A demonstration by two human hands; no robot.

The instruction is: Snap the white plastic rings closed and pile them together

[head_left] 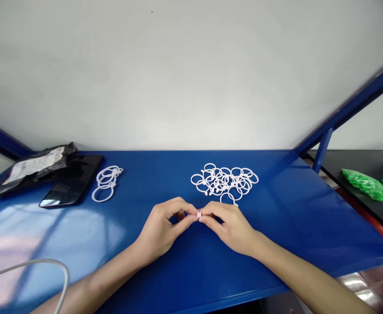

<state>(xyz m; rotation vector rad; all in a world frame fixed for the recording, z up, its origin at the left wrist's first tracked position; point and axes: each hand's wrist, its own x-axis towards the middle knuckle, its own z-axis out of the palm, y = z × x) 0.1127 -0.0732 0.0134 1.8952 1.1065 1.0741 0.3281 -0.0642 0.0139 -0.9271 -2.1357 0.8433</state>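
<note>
In the middle of the blue table, my left hand (pixel 167 222) and my right hand (pixel 226 224) meet fingertip to fingertip. Between them is a white plastic ring (pixel 199 214), of which only the small disc-like ends show; the fingers hide the rest. Thumb and forefinger of each hand are pinched on it. Just behind my right hand lies a loose pile of white plastic rings (pixel 224 179), thin hoops with small knobs. A smaller group of white rings (pixel 103 195) rests on the left, some overlapping.
A black plastic parcel (pixel 36 165) with a white label lies at the left beside a black phone (pixel 62 192). A pale cable (pixel 44 261) curves at lower left. Blue frame bars (pixel 322 150) rise at the right. Beyond stands a dark table with a clear bag of green pieces (pixel 368 185).
</note>
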